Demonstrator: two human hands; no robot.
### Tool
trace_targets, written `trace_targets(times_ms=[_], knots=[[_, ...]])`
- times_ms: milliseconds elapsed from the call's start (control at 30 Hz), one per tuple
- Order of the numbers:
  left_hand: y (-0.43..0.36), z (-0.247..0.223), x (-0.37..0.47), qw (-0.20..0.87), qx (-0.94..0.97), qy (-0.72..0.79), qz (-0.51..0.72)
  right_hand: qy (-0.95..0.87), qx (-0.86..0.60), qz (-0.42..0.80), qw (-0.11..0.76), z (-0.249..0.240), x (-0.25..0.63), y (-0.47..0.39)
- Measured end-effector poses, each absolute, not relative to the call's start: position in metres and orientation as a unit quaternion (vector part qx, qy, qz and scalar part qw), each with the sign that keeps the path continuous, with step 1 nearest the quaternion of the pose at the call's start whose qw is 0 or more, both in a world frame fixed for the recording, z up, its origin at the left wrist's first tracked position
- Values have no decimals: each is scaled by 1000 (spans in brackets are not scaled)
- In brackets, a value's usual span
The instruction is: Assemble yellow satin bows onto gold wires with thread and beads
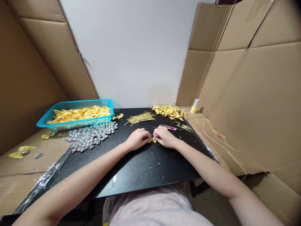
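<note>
Between my two hands, low over the black table, is a small yellow bow (152, 140). My left hand (138, 138) pinches its left side with thumb and finger. On the other side my right hand (164, 137) has its fingers closed at the bow's right part; the fingertips hide some of it. Just beyond my right hand lies a pink-handled cutter (168, 127). A bundle of gold twist ties (141, 118) rests farther back, in front of my hands.
A blue basket (75, 123) of yellow bows stands at the left, with many silver beads (91, 137) before it. Tied bows (169, 111) are heaped at the back right near cut trimmings (184, 126). A thread spool (194, 106) stands by the cardboard wall (246, 94).
</note>
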State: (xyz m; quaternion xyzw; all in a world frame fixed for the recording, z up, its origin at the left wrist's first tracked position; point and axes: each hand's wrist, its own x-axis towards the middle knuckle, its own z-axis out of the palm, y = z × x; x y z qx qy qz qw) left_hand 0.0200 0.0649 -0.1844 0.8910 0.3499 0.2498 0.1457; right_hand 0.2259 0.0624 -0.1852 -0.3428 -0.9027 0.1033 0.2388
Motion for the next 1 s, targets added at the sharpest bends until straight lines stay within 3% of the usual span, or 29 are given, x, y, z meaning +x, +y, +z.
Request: trace_targets(times_ms=[567,1000], knots=[[75,-189,13,317,842,365,241,-873,-345,192,285,-187,228,69],[72,-188,12,327,843,355,238,-722,-331,421,437,-203,227,77]])
